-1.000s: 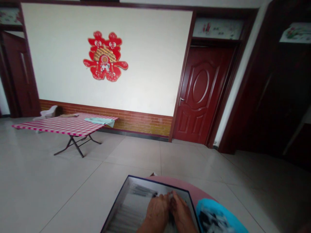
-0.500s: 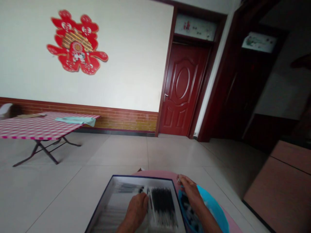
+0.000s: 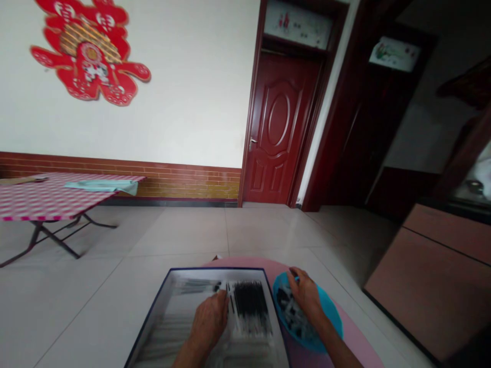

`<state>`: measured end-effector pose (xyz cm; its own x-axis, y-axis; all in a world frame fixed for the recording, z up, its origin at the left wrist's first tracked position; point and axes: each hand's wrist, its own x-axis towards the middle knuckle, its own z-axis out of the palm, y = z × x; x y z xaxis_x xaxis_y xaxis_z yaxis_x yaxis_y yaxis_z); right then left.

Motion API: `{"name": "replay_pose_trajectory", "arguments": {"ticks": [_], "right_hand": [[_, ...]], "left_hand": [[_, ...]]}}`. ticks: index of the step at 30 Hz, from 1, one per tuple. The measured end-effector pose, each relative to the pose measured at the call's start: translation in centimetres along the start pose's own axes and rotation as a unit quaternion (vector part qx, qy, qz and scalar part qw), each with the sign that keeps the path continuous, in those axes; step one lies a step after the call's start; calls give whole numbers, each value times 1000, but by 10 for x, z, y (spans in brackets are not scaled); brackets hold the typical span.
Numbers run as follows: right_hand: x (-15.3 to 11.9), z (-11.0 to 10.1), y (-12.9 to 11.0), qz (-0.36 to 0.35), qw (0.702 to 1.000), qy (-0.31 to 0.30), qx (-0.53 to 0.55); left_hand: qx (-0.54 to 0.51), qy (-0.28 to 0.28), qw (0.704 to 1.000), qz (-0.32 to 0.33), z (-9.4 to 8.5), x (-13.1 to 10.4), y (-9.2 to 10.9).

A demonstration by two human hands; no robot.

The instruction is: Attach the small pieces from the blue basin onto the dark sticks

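My left hand (image 3: 210, 319) is over a shallow white box (image 3: 160, 306) with a dark blue rim, its fingers pinched together near a thin dark stick; what they hold, if anything, I cannot make out. Just right of it lies a dense row of thin, pen-like sticks (image 3: 250, 301), black at the far end and clear or whitish at the near end. Paler thin sticks (image 3: 194, 285) lie at the box's far left. My right hand (image 3: 306, 295) hangs over a blue basin (image 3: 334, 317) with small black and whitish pieces (image 3: 297, 319), its fingers curled; their grip is blurred.
Box and basin stand on a round pink table (image 3: 358, 340). Across the tiled floor (image 3: 176, 230) is a folding table (image 3: 46, 197) with a checked cover and a pale green cloth (image 3: 102, 185). A brownish cabinet (image 3: 433, 281) stands right; a red door (image 3: 278, 133) is behind.
The view has swung right, so the wall and tables sit further left. My right hand has gone from the basin's far left rim to over its inside. My left hand stays by the dark sticks.
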<state>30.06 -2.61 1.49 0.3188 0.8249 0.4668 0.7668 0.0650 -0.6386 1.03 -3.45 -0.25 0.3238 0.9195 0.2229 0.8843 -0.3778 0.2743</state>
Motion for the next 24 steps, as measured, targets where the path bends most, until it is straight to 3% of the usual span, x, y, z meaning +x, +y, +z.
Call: {"name": "replay_pose_trajectory", "arguments": {"ticks": [4, 7, 11, 20, 24], "right_hand": [[-6, 22, -29, -46, 999, 11, 3], [-16, 46, -63, -103, 994, -30, 19], [-31, 72, -93, -154, 985, -79, 27], [-36, 84, -86, -152, 984, -91, 10], [-36, 84, -88, -149, 984, -98, 5]], "left_hand": [[-12, 3, 999, 37, -2, -3, 2], [-17, 8, 998, 68, -4, -5, 4], [-15, -29, 995, 95, -11, -8, 6], [14, -129, 970, 206, -16, -18, 26], [9, -144, 959, 243, -13, -21, 36]]}}
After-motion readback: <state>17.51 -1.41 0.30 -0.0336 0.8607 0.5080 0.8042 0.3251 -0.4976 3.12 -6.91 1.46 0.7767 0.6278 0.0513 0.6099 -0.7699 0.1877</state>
